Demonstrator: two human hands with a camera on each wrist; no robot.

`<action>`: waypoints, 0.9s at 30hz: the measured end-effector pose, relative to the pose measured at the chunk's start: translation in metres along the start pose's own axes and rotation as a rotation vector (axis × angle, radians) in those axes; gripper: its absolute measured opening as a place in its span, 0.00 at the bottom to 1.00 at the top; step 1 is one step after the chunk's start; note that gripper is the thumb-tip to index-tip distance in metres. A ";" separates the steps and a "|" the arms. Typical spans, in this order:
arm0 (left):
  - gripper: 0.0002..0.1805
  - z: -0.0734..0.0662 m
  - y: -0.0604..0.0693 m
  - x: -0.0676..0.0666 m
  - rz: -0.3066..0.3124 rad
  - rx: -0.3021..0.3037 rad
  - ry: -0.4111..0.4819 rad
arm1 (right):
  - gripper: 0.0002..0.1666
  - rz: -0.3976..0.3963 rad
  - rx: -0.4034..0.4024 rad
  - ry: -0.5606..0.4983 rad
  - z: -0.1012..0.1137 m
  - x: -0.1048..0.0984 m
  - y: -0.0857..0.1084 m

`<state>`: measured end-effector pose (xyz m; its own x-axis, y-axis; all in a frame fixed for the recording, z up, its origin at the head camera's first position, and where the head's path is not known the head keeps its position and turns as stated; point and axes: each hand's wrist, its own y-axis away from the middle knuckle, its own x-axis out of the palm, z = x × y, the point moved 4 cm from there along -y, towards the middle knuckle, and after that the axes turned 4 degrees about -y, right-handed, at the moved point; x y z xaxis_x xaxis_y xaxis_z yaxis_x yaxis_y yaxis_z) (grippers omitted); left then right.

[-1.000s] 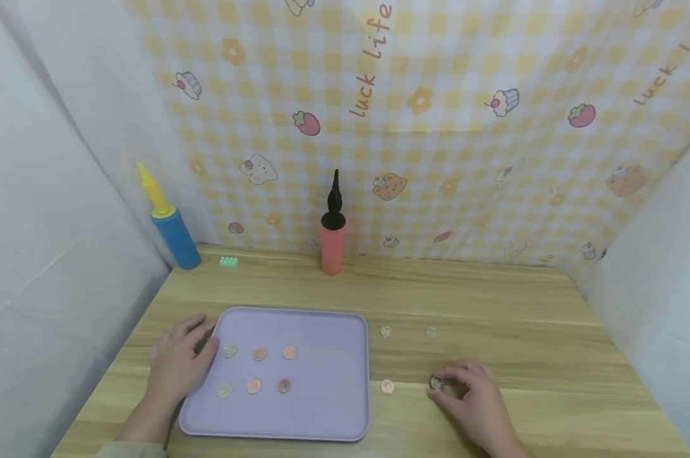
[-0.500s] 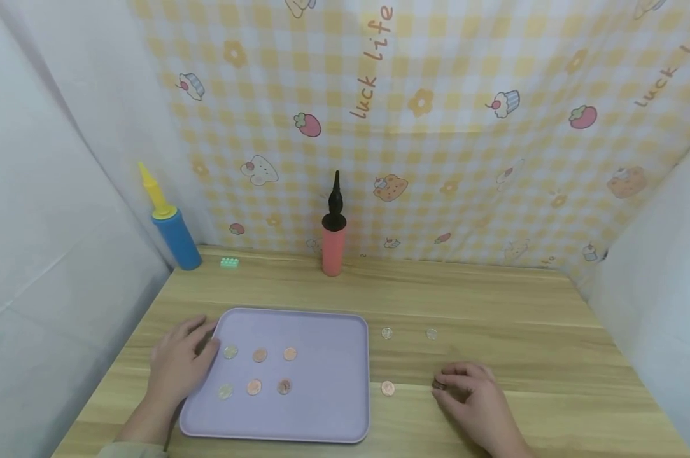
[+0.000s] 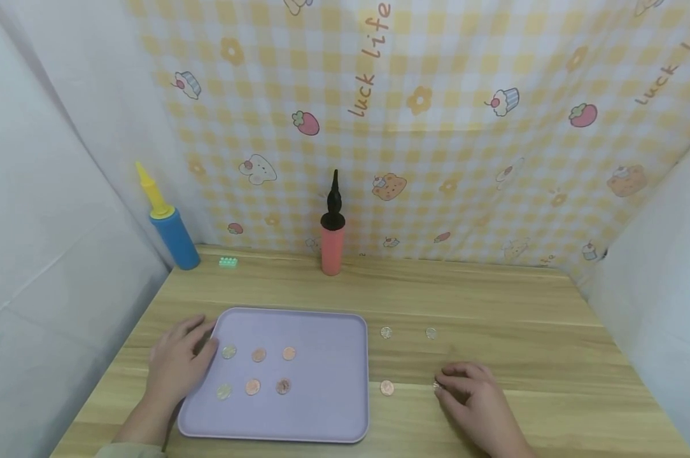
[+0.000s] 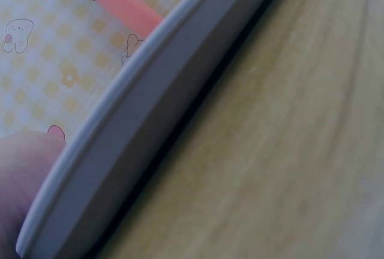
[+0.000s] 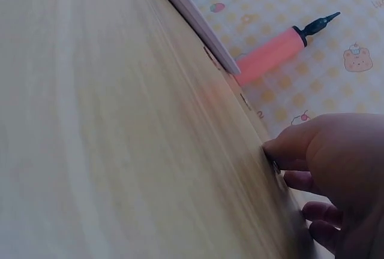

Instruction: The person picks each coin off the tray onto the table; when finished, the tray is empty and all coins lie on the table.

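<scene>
In the head view my left hand [image 3: 179, 356] rests against the left rim of a lavender tray [image 3: 328, 407], fingers loosely extended along the edge. The left wrist view shows only part of that hand beyond the rim. On the tray lie several coins in two rows, among them a copper-coloured coin [image 3: 253, 387] and a silvery coin [image 3: 228, 352]. To the tray's right, my right hand [image 3: 477, 397] pinches a coin [image 3: 436, 385] at the table surface, its face mostly hidden by the fingertips. The right wrist view catches a thin edge of this coin [image 5: 276, 168].
Right of the tray lie a copper-coloured coin [image 3: 387, 387], a silvery coin [image 3: 386, 332] and another silvery coin [image 3: 431, 333]. At the back stand a pink hand pump [image 3: 331, 251] and a blue-and-yellow hand pump [image 3: 176, 238], near a green toy brick [image 3: 228, 261]. A patterned cloth hangs behind.
The coin at my right fingertips has shifted and turned slightly, its visible part going from dark to light. My right hand moved slightly rightward. My left hand and the tray stay put.
</scene>
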<state>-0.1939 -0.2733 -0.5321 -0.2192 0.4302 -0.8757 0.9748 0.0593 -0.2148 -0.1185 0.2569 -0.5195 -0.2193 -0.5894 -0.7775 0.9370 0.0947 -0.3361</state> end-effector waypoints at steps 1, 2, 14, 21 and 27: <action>0.25 0.000 0.000 0.000 0.002 -0.001 -0.001 | 0.15 -0.010 -0.008 0.004 0.000 0.000 0.000; 0.25 0.000 -0.001 0.000 0.003 0.000 -0.001 | 0.15 -0.020 -0.016 0.008 0.000 -0.001 0.000; 0.25 0.001 -0.002 0.000 0.012 0.001 -0.004 | 0.13 -0.091 -0.039 -0.008 -0.003 -0.001 -0.002; 0.25 0.003 -0.001 0.002 0.003 0.008 0.000 | 0.14 -0.110 -0.031 -0.009 -0.007 0.003 -0.001; 0.25 0.003 -0.001 0.002 0.005 0.012 0.003 | 0.14 -0.096 0.006 -0.027 -0.006 0.003 -0.002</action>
<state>-0.1959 -0.2748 -0.5351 -0.2137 0.4330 -0.8757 0.9755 0.0466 -0.2150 -0.1227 0.2595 -0.5243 -0.3013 -0.6169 -0.7271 0.9137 0.0314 -0.4053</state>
